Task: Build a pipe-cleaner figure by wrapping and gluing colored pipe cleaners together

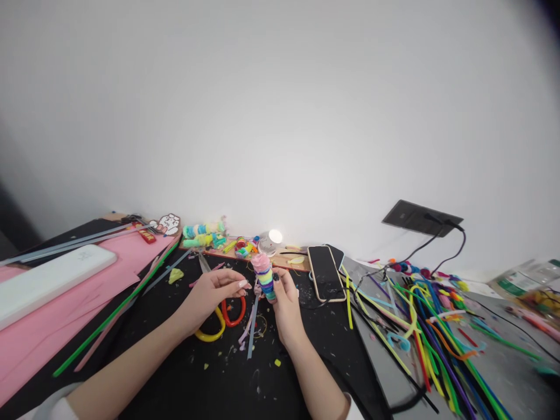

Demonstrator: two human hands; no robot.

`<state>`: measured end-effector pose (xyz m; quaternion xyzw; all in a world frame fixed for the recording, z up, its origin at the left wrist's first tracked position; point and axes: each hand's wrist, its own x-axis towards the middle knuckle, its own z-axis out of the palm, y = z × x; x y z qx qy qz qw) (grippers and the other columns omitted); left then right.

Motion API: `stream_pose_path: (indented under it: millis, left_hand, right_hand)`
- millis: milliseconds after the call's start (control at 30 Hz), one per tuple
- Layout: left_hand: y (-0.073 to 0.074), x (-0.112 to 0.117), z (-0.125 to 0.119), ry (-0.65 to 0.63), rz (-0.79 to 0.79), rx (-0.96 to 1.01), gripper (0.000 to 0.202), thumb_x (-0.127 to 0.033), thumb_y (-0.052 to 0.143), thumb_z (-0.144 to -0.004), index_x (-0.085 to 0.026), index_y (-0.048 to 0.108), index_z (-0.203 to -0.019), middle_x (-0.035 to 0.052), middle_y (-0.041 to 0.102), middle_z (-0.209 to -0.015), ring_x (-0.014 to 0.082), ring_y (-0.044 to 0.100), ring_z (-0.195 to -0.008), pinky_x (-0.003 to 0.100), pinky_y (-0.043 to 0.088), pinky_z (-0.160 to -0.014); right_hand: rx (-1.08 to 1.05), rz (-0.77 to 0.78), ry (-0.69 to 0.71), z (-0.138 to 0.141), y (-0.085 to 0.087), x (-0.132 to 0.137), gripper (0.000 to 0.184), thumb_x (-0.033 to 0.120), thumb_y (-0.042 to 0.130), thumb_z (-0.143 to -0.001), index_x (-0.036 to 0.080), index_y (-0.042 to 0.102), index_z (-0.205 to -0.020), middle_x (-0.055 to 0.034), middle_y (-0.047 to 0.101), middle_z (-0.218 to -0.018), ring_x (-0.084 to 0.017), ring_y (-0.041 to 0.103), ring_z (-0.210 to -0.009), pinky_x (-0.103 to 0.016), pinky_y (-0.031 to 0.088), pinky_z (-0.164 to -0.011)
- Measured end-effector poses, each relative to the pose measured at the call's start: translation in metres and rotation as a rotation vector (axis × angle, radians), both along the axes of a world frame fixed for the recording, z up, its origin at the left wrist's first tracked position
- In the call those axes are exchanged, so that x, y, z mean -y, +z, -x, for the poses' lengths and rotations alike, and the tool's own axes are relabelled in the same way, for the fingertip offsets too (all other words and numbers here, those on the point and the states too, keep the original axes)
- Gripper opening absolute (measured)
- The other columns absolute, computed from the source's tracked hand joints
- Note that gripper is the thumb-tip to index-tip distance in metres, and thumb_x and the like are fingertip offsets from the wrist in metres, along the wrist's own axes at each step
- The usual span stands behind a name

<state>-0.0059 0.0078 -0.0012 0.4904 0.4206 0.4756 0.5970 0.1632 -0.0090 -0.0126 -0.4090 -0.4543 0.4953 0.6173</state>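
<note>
My right hand (286, 303) is closed round a small upright roll of wound pipe cleaners (265, 275), banded pink, blue, yellow and green. My left hand (214, 294) hovers just to its left, fingers loosely curled and pointing at the roll, with the fingertips close to it and nothing visibly held. Under my hands lie scissors with one yellow and one red handle (227, 321) on the black table (184, 373), along with short pipe-cleaner offcuts (250, 329).
A heap of coloured pipe cleaners (437, 332) covers a grey sheet at right. A phone (325, 272) lies face up behind my right hand. Pink paper (52, 318) and a white case (48, 280) sit at left. Finished rolls (203, 233) and a small lamp (273, 238) line the wall.
</note>
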Motion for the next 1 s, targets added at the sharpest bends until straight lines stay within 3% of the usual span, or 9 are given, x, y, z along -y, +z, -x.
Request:
stream_pose_path:
  millis: [333, 567, 767, 1000]
  left_hand:
    - [0.0006, -0.0005, 0.0013, 0.019, -0.015, -0.033, 0.018, -0.030, 0.078, -0.062, -0.017, 0.066, -0.067, 0.0003, 0.071, -0.064, 0.0150, 0.065, -0.063, 0.025, 0.052, -0.065]
    - [0.0036, 0.0012, -0.0008, 0.007, -0.075, -0.031, 0.032, -0.031, 0.078, -0.059, -0.018, 0.049, -0.053, -0.0007, 0.068, -0.058, 0.0138, 0.062, -0.055, 0.025, 0.050, -0.058]
    - [0.0028, -0.0002, -0.0022, -0.015, -0.105, -0.113, 0.033, -0.029, 0.078, -0.059, -0.019, 0.046, -0.054, -0.0024, 0.063, -0.049, 0.0112, 0.054, -0.044, 0.023, 0.042, -0.049]
    - [0.0003, -0.0015, -0.0003, 0.006, -0.116, -0.095, 0.032, -0.028, 0.076, -0.061, -0.019, 0.046, -0.058, -0.0042, 0.061, -0.046, 0.0102, 0.053, -0.041, 0.021, 0.041, -0.047]
  right_hand:
    - [-0.038, -0.011, 0.056, 0.0004, -0.0015, 0.0003, 0.025, 0.044, 0.058, -0.083, 0.024, 0.055, -0.098, 0.0003, 0.061, -0.080, -0.014, 0.052, -0.058, -0.024, 0.035, -0.052]
    - [0.031, -0.009, 0.049, -0.0002, -0.0034, 0.0003, 0.027, 0.047, 0.058, -0.083, 0.025, 0.055, -0.098, -0.0005, 0.062, -0.081, -0.016, 0.055, -0.062, -0.026, 0.040, -0.055]
    - [0.078, -0.047, 0.056, -0.0001, -0.0036, 0.0006, 0.024, 0.044, 0.054, -0.086, 0.024, 0.053, -0.099, -0.0014, 0.063, -0.087, -0.017, 0.058, -0.073, -0.027, 0.042, -0.061]
    - [0.108, -0.040, 0.042, 0.0022, -0.0005, 0.0020, 0.023, 0.043, 0.054, -0.085, 0.024, 0.054, -0.097, -0.0012, 0.064, -0.087, -0.018, 0.058, -0.077, -0.026, 0.041, -0.060]
